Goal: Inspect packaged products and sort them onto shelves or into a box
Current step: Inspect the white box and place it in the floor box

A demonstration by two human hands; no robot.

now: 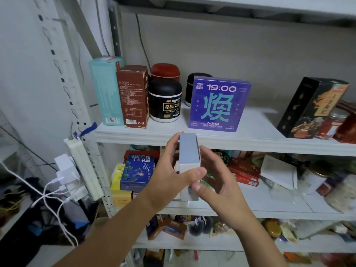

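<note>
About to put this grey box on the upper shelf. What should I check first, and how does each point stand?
1. Grip: left hand and right hand both hold the grey box: ok.
2. Free spot: bare shelf between purple box and black box: ok.
3. Path: nothing between the grey box and that spot: ok.
4. Label read: visible faces look plain, no print seen: cannot tell.
5. Damage: visible faces undented, other sides hidden: cannot tell.

Bare forearms — left hand, right hand
</note>
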